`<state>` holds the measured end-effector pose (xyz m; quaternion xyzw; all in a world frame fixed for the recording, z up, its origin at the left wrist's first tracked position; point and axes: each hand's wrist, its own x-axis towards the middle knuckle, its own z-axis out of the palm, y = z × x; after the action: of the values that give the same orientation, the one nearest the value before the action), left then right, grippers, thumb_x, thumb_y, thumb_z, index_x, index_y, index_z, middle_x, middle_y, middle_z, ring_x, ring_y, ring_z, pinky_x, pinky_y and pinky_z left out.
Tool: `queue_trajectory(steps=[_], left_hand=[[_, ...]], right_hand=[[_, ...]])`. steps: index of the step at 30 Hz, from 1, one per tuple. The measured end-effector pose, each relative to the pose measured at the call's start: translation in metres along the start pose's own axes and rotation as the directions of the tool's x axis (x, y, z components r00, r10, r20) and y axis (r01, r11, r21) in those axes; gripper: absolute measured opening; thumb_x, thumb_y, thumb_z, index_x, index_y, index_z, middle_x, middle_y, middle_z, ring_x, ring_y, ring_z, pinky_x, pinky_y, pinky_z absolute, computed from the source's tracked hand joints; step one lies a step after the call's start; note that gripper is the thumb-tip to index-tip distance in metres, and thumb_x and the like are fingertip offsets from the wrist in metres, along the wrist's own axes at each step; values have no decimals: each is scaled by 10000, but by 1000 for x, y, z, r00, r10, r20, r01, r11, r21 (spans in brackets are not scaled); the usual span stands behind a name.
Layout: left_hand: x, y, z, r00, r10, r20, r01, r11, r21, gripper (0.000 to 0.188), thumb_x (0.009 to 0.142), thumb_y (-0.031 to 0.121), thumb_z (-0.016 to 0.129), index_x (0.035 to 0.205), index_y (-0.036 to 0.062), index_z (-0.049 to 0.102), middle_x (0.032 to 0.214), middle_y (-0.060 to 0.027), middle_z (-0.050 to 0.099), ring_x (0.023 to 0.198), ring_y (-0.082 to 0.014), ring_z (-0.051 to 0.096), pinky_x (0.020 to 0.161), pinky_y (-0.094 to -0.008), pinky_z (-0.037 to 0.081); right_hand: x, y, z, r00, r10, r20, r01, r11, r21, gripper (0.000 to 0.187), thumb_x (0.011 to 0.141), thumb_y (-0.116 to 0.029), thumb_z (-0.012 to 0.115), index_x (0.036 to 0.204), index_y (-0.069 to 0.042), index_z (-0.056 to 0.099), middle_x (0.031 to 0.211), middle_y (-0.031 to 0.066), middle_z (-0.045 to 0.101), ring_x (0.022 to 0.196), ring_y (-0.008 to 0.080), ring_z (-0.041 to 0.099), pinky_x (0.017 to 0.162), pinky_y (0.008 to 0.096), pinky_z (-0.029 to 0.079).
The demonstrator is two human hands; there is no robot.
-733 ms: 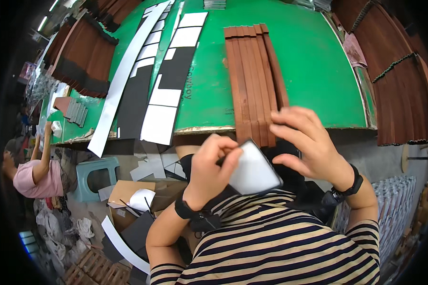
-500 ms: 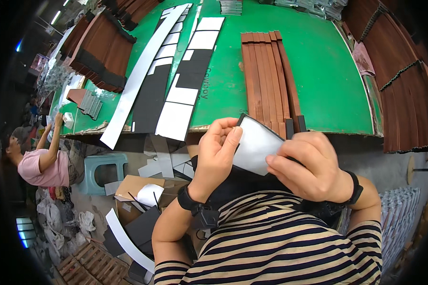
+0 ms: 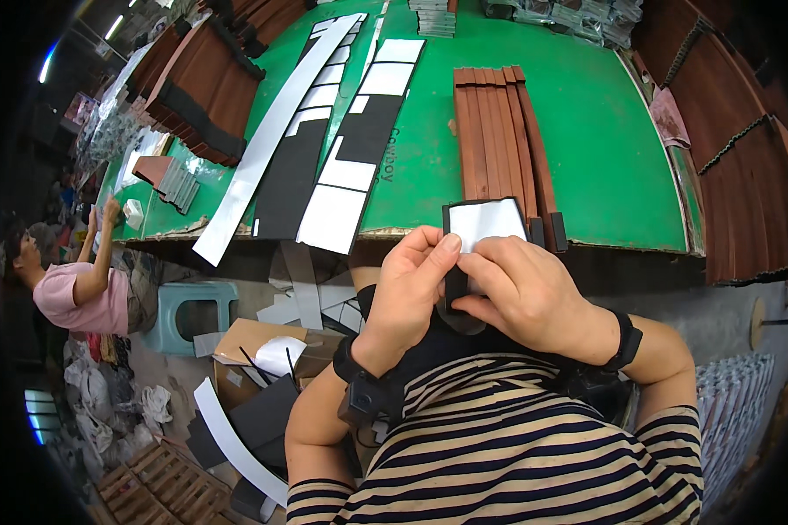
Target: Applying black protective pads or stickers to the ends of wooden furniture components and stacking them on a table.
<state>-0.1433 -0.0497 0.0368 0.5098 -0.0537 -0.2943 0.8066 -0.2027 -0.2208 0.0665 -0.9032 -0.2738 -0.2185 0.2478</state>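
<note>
Between my hands, above the table's near edge, is a small black foam piece [image 3: 454, 287] with a glossy white sheet [image 3: 488, 219] on its face. My left hand [image 3: 416, 284] pinches the piece's left edge between thumb and fingers. The fingers of my right hand [image 3: 530, 293] are closed on the white sheet, near my left thumb. Black shows along the sheet's sides and below it, between the hands. My fingers hide how far sheet and foam are joined. Just beyond lies a bundle of brown wooden slats [image 3: 492, 131], some with black end pads [image 3: 555, 229].
On the green table [image 3: 604, 166] lie black foam sheets with white patches [image 3: 337, 197] and a long white strip [image 3: 267, 144]. Brown slat stacks stand left [image 3: 203, 96] and right [image 3: 744, 197]. A cardboard box [image 3: 241, 343] and a stool [image 3: 193, 306] are lower left; a co-worker [image 3: 83, 293] is beyond.
My right hand has moved left, close to my left hand. The piece now stands more upright, with black foam showing below the white sheet. The view has shifted slightly.
</note>
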Motion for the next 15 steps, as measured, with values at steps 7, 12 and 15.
queue_trajectory(steps=[7,12,15], left_hand=[[7,-7,1,999,5,-51,-12,989,-149,169,1006,185,595,1082,34,593,927,12,630,737,-26,559,607,-175,452],[-3,3,-41,942,302,-147,-189,838,512,163,1002,120,569,1016,-24,643,857,-52,658,787,-90,615,707,-271,497],[-8,8,-50,800,479,361,-468,123,875,185,916,170,666,823,10,657,720,-129,602,602,-286,588,540,-359,464]], right_hand=[[-8,2,-1,952,-300,-62,304,949,79,332,737,-117,748,1011,-25,586,967,113,610,861,282,617,720,371,507],[-26,20,-25,980,117,-161,-6,827,562,469,772,53,750,1159,-37,502,1036,138,595,887,232,603,785,333,504],[-41,44,-36,940,291,-179,-153,827,541,584,786,98,702,1275,-27,408,1181,138,516,927,171,562,800,304,496]])
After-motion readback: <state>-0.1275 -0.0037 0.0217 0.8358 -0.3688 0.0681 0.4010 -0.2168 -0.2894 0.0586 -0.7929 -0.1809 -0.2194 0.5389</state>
